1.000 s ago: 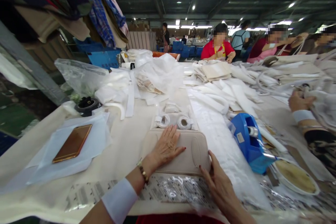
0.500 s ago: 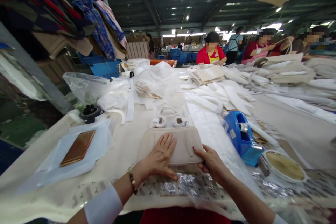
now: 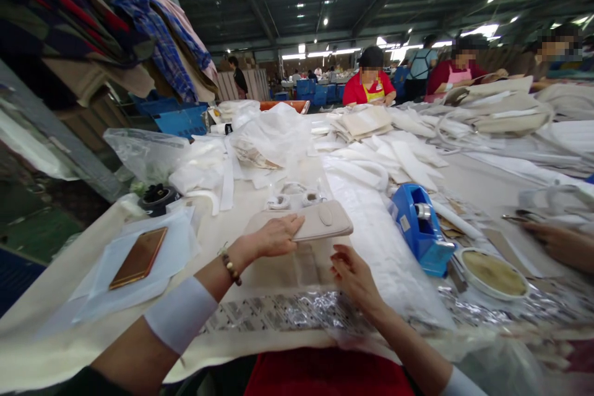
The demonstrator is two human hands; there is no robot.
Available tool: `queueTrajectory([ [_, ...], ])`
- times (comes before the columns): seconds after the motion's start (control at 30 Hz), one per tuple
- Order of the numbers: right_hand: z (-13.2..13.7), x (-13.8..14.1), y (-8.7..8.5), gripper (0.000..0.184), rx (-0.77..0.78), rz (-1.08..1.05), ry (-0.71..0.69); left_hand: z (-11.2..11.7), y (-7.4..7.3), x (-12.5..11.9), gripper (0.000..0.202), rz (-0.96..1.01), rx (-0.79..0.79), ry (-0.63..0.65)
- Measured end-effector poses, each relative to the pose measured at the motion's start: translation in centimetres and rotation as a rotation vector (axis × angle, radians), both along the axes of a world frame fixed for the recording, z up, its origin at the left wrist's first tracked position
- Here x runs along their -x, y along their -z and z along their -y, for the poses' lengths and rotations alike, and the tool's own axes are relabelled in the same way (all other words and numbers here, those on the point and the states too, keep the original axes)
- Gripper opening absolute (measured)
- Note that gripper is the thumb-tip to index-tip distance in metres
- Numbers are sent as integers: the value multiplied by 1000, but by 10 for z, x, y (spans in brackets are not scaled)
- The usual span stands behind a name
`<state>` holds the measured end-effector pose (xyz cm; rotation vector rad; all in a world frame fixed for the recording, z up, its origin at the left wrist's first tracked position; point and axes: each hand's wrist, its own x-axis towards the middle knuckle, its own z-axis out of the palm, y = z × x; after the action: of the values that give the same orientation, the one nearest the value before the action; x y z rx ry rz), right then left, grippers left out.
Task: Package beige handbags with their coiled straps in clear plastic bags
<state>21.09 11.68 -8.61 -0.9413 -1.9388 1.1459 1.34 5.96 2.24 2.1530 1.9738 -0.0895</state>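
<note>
My left hand [image 3: 277, 235] grips the left part of a beige padded flat case [image 3: 325, 221], with its fingers across the top and its thumb at the near edge. The case has rounded corners and a small oval patch at its right side, and it is tilted above the table. My right hand [image 3: 350, 272] is apart from it, below its right end, with loosely bent fingers and nothing seen in them. Beneath the case lies a beige sheet [image 3: 278, 269]. Two small white rolls [image 3: 312, 198] sit just behind it.
On the left, a phone [image 3: 139, 257] lies on pale blue sheets. A blue tape dispenser [image 3: 420, 229] and a round dish [image 3: 494, 272] stand right. White strips [image 3: 403, 161] and plastic bags [image 3: 269, 136] fill the back. Another person's hand [image 3: 557, 238] reaches in at right.
My right hand has let go of the case and drawn away from it. The case is now tilted up, with my left hand at its left part. Another person's hand has appeared at right.
</note>
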Motion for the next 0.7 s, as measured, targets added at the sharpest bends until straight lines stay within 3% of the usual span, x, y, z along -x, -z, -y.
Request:
queueTrajectory([
  [0.1,-5,15,18,34,-227,140,-48,-4,-5,5,50,48,-3,-6],
  [0.37,-25,70,28,40,-663,365,-100,-12,-21,17,49,169,-33,27],
  [0.57,-33,79,47,43,-845,408,-113,-16,-19,21,51,205,-29,31],
  [0.7,-41,74,47,41,-901,412,-115,-15,-18,21,51,213,-15,18],
])
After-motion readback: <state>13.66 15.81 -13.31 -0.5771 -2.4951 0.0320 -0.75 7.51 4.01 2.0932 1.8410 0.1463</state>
